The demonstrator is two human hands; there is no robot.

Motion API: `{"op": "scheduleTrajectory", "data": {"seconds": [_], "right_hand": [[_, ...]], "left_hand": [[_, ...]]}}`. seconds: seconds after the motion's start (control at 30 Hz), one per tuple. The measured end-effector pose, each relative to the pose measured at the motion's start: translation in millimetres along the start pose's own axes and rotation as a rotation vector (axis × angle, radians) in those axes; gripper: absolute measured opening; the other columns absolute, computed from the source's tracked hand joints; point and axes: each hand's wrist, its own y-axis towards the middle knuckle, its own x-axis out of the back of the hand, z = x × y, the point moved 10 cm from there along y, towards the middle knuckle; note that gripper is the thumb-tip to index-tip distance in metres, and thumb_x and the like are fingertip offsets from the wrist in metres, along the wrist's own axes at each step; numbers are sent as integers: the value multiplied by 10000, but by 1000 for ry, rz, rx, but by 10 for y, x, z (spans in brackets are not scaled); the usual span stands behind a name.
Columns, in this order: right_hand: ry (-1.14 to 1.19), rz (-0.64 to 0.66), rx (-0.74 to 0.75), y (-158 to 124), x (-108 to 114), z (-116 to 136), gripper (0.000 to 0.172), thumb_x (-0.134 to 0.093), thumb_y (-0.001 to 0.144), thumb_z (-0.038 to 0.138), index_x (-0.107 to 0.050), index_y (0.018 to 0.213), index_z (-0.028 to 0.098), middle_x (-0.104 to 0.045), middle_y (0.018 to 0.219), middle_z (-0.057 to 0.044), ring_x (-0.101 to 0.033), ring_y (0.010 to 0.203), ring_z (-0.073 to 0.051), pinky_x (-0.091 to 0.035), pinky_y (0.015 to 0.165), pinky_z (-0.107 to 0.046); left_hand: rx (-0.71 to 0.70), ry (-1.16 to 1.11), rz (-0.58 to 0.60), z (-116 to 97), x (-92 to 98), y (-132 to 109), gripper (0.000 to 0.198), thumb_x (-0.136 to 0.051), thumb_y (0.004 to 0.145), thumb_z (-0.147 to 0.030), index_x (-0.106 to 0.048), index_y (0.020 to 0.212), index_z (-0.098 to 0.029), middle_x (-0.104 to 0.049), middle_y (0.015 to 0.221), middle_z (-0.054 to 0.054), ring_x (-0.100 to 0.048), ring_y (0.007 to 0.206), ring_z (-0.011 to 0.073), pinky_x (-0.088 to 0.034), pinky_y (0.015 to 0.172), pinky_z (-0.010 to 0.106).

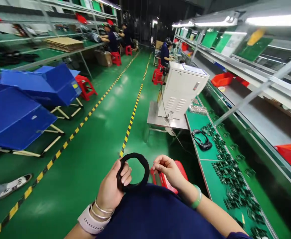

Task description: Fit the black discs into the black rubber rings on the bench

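My left hand [113, 186] grips a black ring-shaped band [146, 171] by its left side, with the fingers wrapped through the opening. The band stands roughly upright in front of my body. Just right of it is my right hand [169, 171], its thumb and fingertips pinched together. Whether something small sits in that pinch I cannot make out. The right hand appears apart from the band. A red stool [182, 171] lies behind and below my right hand, partly covered by it.
At right, a green bench [198, 167] carries many small dark circuit boards [231, 172] and a black headset [202, 140]. A white machine cabinet [182, 89] stands on a metal table ahead. Blue folding cots [18, 116] line the left. Several people sit farther off; another person's shoe [18, 182] shows at left.
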Motion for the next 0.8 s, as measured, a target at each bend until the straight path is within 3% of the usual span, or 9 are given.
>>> {"op": "scheduleTrajectory", "data": {"seconds": [0.1, 0.23, 0.37, 0.5, 0.6, 0.7, 0.8], "right_hand": [[10, 79, 19, 347, -404, 7, 379, -815, 801, 421, -647, 1046, 185, -693, 935, -34, -651, 714, -125, -469, 624, -227], [23, 277, -95, 856, -1034, -241, 359, -806, 802, 462, -640, 850, 147, -637, 689, 0, -592, 583, -98, -457, 577, -209], [71, 392, -251, 1471, -1435, -604, 449, -869, 715, 487, -564, 744, 159, -592, 560, 28, -520, 447, -77, -405, 474, -181], [102, 490, -288, 2299, -1625, -778, 460, -843, 742, 510, -543, 733, 161, -606, 540, 12, -504, 412, -74, -358, 433, -170], [107, 550, -277, 3057, -1747, -721, 457, -804, 780, 535, -538, 750, 165, -601, 533, 14, -481, 397, -70, -337, 423, -174], [104, 574, -269, 3849, -1926, -534, 461, -787, 788, 557, -526, 766, 177, -574, 523, 31, -458, 401, -73, -316, 414, -176], [52, 642, -227, 4561, -2234, -301, 474, -764, 797, 587, -520, 755, 183, -550, 534, 38, -456, 435, -79, -354, 449, -191]], "left_hand": [[-90, -27, -54, -353, 337, 13, 321, -596, 956, -358, -438, 739, -183, -361, 644, -54, -305, 502, 66, -330, 431, 178], [-141, -59, -138, -696, 735, 123, 331, -634, 931, -393, -450, 752, -184, -375, 636, -61, -279, 490, 60, -302, 428, 181], [-129, -89, -216, -977, 1108, 444, 338, -713, 866, -433, -507, 781, -179, -386, 615, -70, -252, 471, 53, -265, 421, 186], [-56, -169, -238, -1233, 1420, 1091, 469, -770, 791, -504, -476, 654, -164, -365, 542, -65, -248, 451, 46, -235, 420, 184], [39, -277, -178, -1516, 1453, 1715, 526, -764, 785, -530, -443, 587, -162, -309, 487, -74, -262, 434, 39, -245, 431, 168], [15, -397, -145, -2031, 1395, 2296, 491, -713, 855, -461, -443, 582, -154, -291, 496, -79, -275, 420, 32, -259, 423, 155], [-83, -512, -182, -2626, 1415, 2726, 479, -497, 997, -402, -446, 595, -147, -296, 539, -70, -305, 417, 31, -296, 423, 151]]}}
